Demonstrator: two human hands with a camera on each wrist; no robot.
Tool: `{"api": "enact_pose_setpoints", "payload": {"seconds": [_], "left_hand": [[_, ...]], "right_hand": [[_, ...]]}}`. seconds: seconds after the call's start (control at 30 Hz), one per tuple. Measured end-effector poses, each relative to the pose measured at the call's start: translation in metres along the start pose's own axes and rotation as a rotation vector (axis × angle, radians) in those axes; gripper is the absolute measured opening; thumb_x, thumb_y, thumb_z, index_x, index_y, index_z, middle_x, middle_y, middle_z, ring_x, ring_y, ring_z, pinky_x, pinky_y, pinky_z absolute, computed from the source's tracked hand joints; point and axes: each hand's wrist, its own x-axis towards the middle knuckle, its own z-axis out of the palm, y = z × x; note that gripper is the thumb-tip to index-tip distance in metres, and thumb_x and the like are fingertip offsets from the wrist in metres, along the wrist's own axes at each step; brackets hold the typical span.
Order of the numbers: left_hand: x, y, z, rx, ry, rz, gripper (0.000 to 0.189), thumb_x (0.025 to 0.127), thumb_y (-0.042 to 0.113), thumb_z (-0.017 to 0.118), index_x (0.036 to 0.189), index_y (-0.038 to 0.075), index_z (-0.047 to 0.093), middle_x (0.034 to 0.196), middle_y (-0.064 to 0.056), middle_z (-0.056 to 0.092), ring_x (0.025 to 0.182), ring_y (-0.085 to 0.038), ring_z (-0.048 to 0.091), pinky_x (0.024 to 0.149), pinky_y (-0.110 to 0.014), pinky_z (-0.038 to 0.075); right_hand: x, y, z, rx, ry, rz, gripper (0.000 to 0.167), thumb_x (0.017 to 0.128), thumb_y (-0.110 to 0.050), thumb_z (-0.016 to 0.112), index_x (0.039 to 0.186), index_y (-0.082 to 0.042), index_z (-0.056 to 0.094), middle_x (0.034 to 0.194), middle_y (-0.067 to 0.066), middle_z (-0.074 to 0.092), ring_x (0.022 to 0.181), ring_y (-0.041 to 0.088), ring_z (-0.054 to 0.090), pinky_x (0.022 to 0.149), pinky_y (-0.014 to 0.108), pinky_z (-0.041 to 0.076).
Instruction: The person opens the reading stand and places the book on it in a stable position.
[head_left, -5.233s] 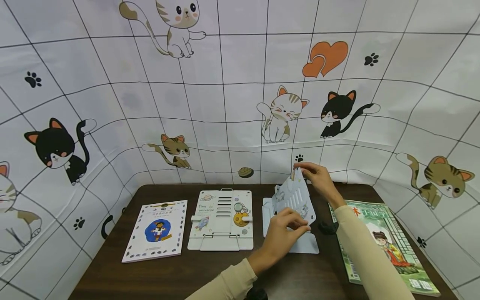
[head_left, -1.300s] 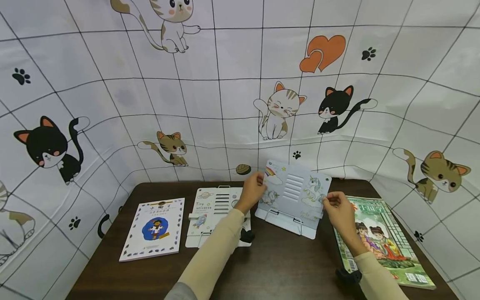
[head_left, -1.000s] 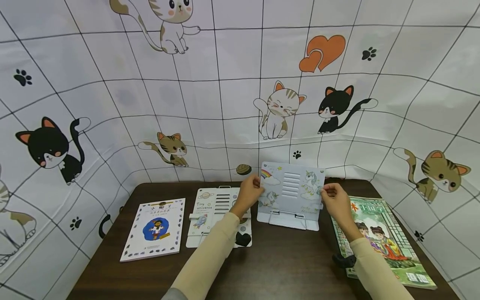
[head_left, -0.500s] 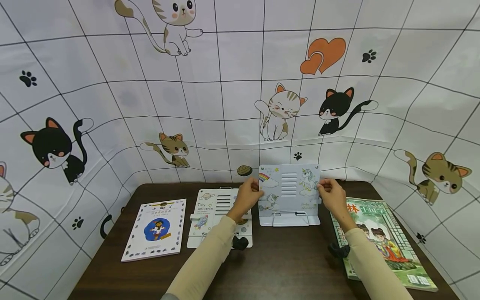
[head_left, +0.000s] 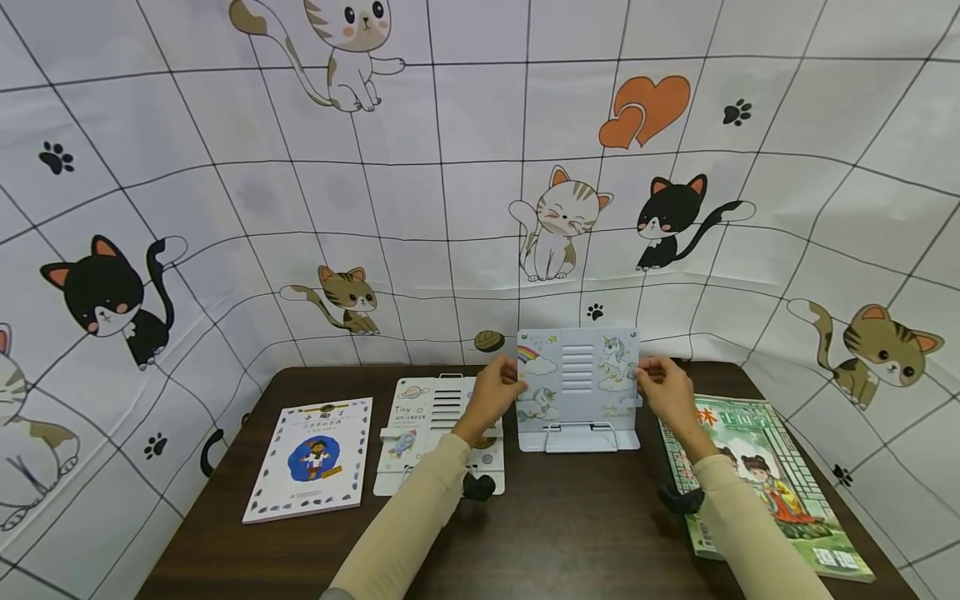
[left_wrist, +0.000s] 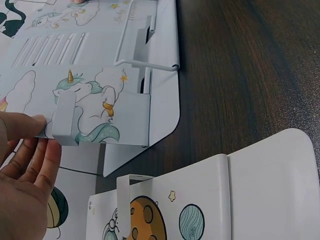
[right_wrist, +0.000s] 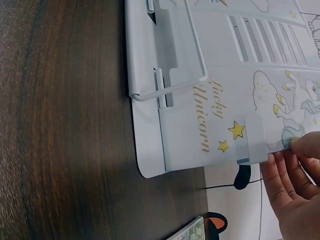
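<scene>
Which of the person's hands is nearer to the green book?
Right. The right hand pinches the unicorn stand on the side near the green book; the left hand holds the stand's opposite side, farther.

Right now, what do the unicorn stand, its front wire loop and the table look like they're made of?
Unicorn stand: probably painted metal, smooth and softly shiny; its panel is thin and slotted, but plastic is possible.
Wire loop: likely coated metal, since it's thin, round and neatly bent.
Table: dark wood or a wood-look top, low shine; grain streaks show.
</scene>
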Motion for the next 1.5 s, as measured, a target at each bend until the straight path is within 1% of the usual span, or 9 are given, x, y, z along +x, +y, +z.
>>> {"api": "enact_pose_setpoints", "payload": {"seconds": [0.33, 0.4, 0.57, 0.67, 0.8, 1.0, 1.1, 1.23, 1.5], "left_hand": [[-0.001, 0.001, 0.000, 0.027, 0.026, -0.001, 0.025, 0.100, 0.006, 0.072, 0.123, 0.001, 0.064, 0.115, -0.015, 0.069, 0.106, -0.028, 0.069, 0.093, -0.040, 0.060], [-0.001, 0.002, 0.002, 0.022, 0.076, 0.000, 0.023, 0.100, 0.005, 0.071, 0.122, 0.001, 0.064, 0.113, -0.015, 0.069, 0.103, -0.026, 0.069, 0.091, -0.038, 0.059], [-0.006, 0.015, 0.010, 0.026, 0.308, 0.078, 0.016, 0.098, 0.001, 0.062, 0.114, 0.000, 0.066, 0.101, -0.014, 0.070, 0.087, -0.021, 0.067, 0.078, -0.029, 0.057], [-0.012, 0.027, 0.019, 0.040, 0.351, 0.128, 0.012, 0.097, 0.002, 0.060, 0.107, 0.002, 0.067, 0.093, -0.011, 0.069, 0.079, -0.015, 0.063, 0.071, -0.025, 0.053], [-0.024, 0.043, 0.036, 0.036, 0.260, 0.171, 0.008, 0.100, 0.005, 0.060, 0.102, 0.005, 0.068, 0.088, -0.008, 0.069, 0.074, -0.007, 0.058, 0.067, -0.021, 0.051], [-0.045, 0.060, 0.072, -0.020, 0.104, 0.116, 0.009, 0.100, 0.009, 0.063, 0.098, 0.007, 0.072, 0.081, -0.003, 0.073, 0.063, 0.004, 0.057, 0.059, -0.017, 0.049], [-0.057, 0.064, 0.092, -0.058, 0.016, 0.070, 0.010, 0.101, 0.009, 0.064, 0.096, 0.006, 0.073, 0.076, -0.001, 0.073, 0.058, 0.003, 0.059, 0.054, -0.016, 0.048], [-0.071, 0.065, 0.117, -0.128, -0.083, 0.003, 0.011, 0.101, 0.007, 0.065, 0.095, 0.003, 0.073, 0.073, -0.003, 0.073, 0.058, -0.013, 0.070, 0.050, -0.016, 0.052], [-0.089, 0.071, 0.153, -0.163, -0.257, -0.090, 0.017, 0.102, 0.006, 0.064, 0.100, -0.004, 0.077, 0.074, -0.006, 0.077, 0.065, -0.016, 0.077, 0.058, -0.021, 0.060]], "right_hand": [[-0.002, 0.001, -0.007, -0.014, -0.049, -0.033, 0.026, 0.107, -0.017, 0.065, 0.124, 0.004, 0.066, 0.120, 0.026, 0.072, 0.104, 0.032, 0.073, 0.073, 0.011, 0.052], [-0.003, 0.002, -0.012, -0.030, -0.055, -0.053, 0.026, 0.108, -0.017, 0.065, 0.124, 0.003, 0.067, 0.120, 0.025, 0.073, 0.103, 0.029, 0.074, 0.074, 0.011, 0.052], [-0.009, 0.011, -0.031, -0.066, -0.044, -0.117, 0.023, 0.107, -0.014, 0.065, 0.122, 0.003, 0.068, 0.115, 0.025, 0.074, 0.087, 0.003, 0.069, 0.071, 0.013, 0.053], [-0.015, 0.017, -0.047, -0.115, -0.028, -0.147, 0.022, 0.107, -0.016, 0.066, 0.119, 0.002, 0.070, 0.111, 0.025, 0.075, 0.085, -0.001, 0.066, 0.070, 0.015, 0.053], [-0.024, 0.025, -0.070, -0.178, -0.035, -0.165, 0.023, 0.107, -0.019, 0.066, 0.118, 0.000, 0.070, 0.109, 0.023, 0.076, 0.085, 0.003, 0.067, 0.069, 0.018, 0.052], [-0.036, 0.035, -0.098, -0.249, -0.101, -0.126, 0.024, 0.108, -0.018, 0.061, 0.119, 0.002, 0.068, 0.105, 0.021, 0.074, 0.078, -0.005, 0.061, 0.065, 0.024, 0.051], [-0.041, 0.037, -0.110, -0.314, -0.123, -0.083, 0.024, 0.108, -0.016, 0.059, 0.118, 0.005, 0.066, 0.104, 0.023, 0.073, 0.081, 0.014, 0.070, 0.065, 0.031, 0.052], [-0.043, 0.040, -0.126, -0.390, -0.144, -0.035, 0.027, 0.108, -0.015, 0.058, 0.116, 0.010, 0.064, 0.108, 0.033, 0.070, 0.092, 0.046, 0.070, 0.066, 0.046, 0.055], [-0.046, 0.062, -0.153, -0.490, -0.227, 0.091, 0.034, 0.106, -0.017, 0.058, 0.114, 0.016, 0.061, 0.105, 0.037, 0.066, 0.084, 0.041, 0.066, 0.064, 0.048, 0.052]]}}
